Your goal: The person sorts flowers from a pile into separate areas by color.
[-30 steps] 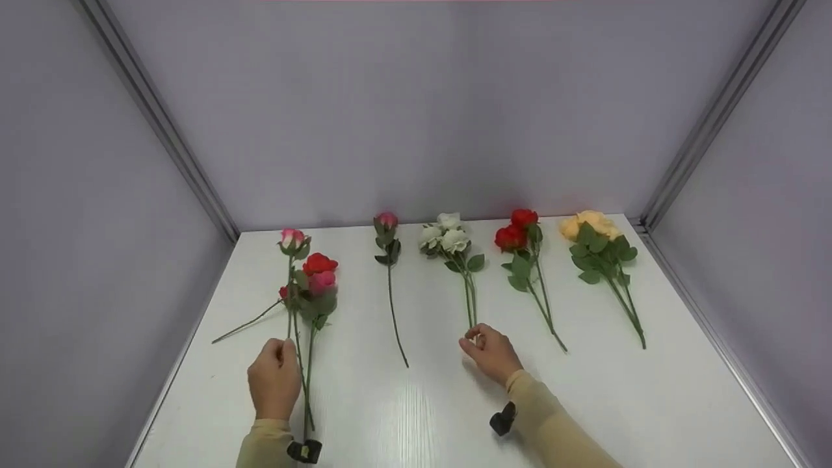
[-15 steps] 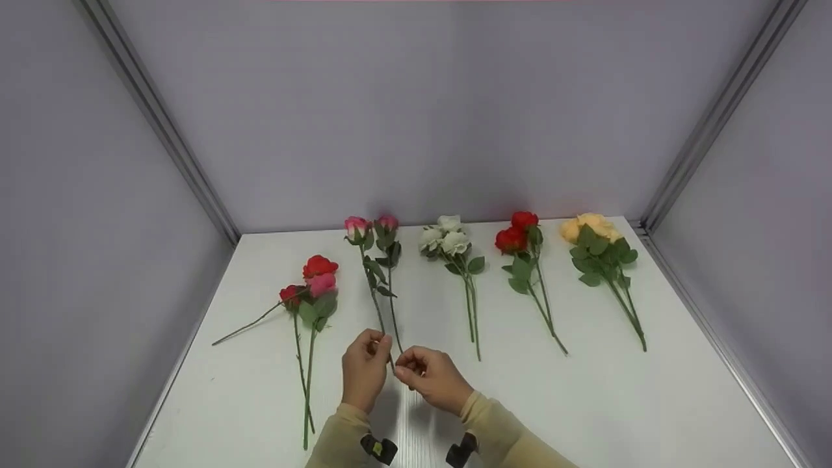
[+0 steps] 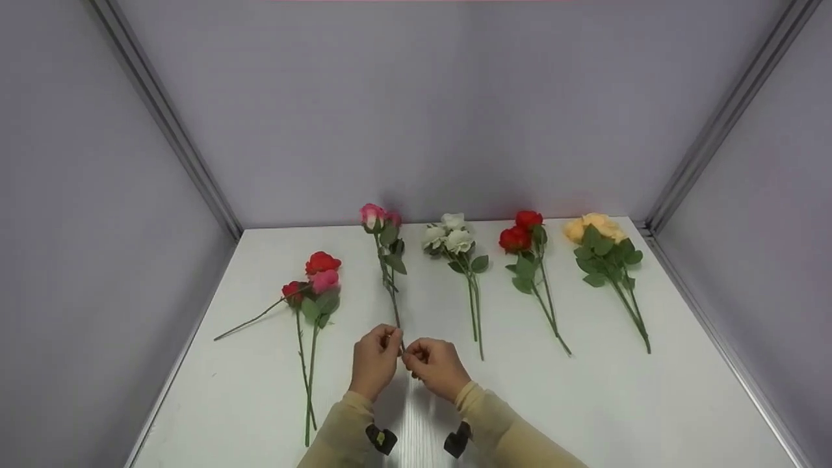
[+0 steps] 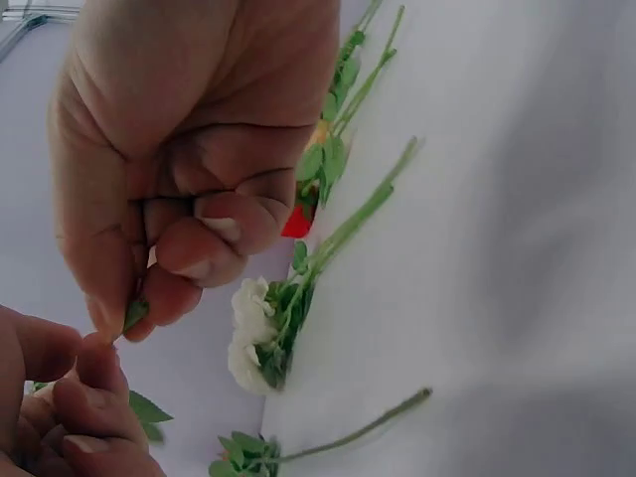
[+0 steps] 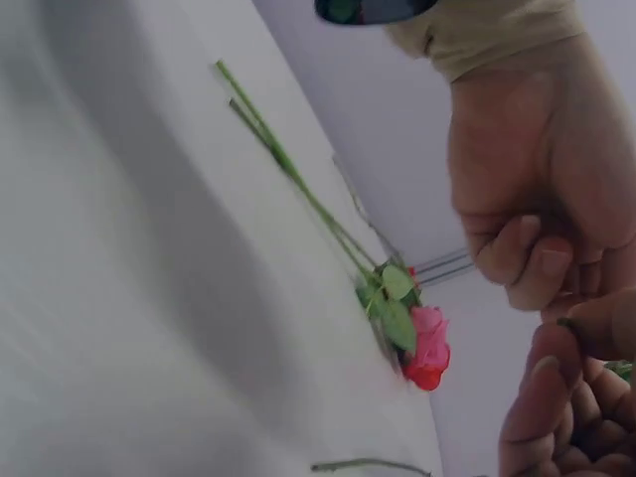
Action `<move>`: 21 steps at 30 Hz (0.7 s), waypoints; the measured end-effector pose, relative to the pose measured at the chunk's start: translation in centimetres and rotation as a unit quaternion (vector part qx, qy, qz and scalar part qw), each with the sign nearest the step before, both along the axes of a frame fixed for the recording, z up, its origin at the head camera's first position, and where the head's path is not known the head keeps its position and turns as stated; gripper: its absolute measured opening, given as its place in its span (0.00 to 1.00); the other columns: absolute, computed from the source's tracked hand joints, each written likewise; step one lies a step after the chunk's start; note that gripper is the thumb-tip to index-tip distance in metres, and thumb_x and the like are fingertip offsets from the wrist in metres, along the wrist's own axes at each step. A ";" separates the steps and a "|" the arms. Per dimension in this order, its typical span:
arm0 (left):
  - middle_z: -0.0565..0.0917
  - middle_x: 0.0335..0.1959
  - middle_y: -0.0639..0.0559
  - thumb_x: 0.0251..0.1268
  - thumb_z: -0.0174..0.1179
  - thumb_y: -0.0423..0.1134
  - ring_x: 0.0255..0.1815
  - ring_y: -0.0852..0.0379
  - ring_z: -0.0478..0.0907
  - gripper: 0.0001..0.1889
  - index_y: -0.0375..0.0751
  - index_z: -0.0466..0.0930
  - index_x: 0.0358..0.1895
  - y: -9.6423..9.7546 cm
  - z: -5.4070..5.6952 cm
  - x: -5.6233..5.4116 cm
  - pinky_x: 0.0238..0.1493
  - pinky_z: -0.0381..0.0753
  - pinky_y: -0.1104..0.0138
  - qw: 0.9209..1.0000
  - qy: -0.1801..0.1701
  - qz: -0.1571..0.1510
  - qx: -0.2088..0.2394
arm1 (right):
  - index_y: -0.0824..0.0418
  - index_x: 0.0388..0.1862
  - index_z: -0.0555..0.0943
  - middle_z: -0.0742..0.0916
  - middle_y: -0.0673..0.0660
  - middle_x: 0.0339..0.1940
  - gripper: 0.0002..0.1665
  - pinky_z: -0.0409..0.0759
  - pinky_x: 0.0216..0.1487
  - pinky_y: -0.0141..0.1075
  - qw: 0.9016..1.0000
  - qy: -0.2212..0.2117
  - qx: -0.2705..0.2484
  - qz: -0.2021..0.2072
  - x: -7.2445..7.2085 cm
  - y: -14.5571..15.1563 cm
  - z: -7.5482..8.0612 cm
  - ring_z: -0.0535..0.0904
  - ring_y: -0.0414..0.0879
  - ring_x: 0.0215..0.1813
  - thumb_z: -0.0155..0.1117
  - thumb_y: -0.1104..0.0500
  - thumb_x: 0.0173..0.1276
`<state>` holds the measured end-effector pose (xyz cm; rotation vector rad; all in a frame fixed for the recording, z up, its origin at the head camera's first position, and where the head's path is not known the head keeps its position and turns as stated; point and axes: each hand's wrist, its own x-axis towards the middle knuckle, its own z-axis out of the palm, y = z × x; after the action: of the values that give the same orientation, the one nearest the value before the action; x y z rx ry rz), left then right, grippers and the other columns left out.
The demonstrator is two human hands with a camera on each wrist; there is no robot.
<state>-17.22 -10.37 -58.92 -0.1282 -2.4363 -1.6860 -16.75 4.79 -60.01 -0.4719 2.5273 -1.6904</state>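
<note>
My left hand (image 3: 377, 361) pinches the stem of a pink-and-white rose (image 3: 372, 218) above the table's middle. Close beside it, my right hand (image 3: 437, 367) pinches near the lower end of that stem; in the left wrist view a bit of green stem (image 4: 136, 313) shows between its fingertips. Below and behind lies a single darker pink rose (image 3: 394, 219), partly covered by the held one. Its bare stem (image 4: 368, 427) rests on the table in the left wrist view. Several white roses (image 3: 458, 240) lie just to the right.
Red roses (image 3: 515, 239) and yellow roses (image 3: 598, 227) lie farther right on the white table (image 3: 585, 403). At left, a loose pile has a red rose (image 3: 323, 262), a pink rose (image 3: 325, 281) and a dark red rose (image 3: 292, 292). Grey panels enclose the back and sides.
My left hand has carried the pink-and-white rose rightward from the left pile to over the darker pink rose. My right hand has left the white roses' stems and moved left to the held stem.
</note>
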 end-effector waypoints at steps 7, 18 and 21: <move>0.77 0.20 0.54 0.68 0.58 0.37 0.20 0.60 0.71 0.07 0.40 0.80 0.31 -0.6 -2.6 -3.3 0.23 0.70 0.65 0.996 -0.020 0.049 -0.070 | 0.60 0.32 0.83 0.83 0.48 0.22 0.07 0.77 0.26 0.34 0.997 -0.017 0.042 -0.058 -3.6 0.5 -1.0 0.79 0.40 0.25 0.62 0.58 0.68; 0.81 0.27 0.51 0.67 0.58 0.43 0.28 0.55 0.76 0.10 0.39 0.80 0.35 0.1 -5.9 -6.3 0.32 0.76 0.59 0.980 -0.125 0.074 -0.132 | 0.59 0.30 0.83 0.83 0.48 0.20 0.07 0.76 0.26 0.33 0.988 -0.050 0.086 -0.120 -7.4 -1.3 -2.8 0.79 0.39 0.24 0.62 0.60 0.67; 0.81 0.28 0.50 0.67 0.59 0.44 0.30 0.54 0.77 0.11 0.39 0.80 0.35 0.1 -6.4 -6.4 0.35 0.76 0.57 0.977 -0.138 0.079 -0.140 | 0.60 0.29 0.83 0.83 0.48 0.20 0.07 0.76 0.26 0.33 0.985 -0.049 0.110 -0.124 -7.6 -1.9 -3.1 0.78 0.39 0.24 0.62 0.60 0.66</move>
<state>-23.60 -10.26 -65.37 0.2757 -2.7888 -1.3645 -24.38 2.91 -63.16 -0.0589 2.7477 -1.4320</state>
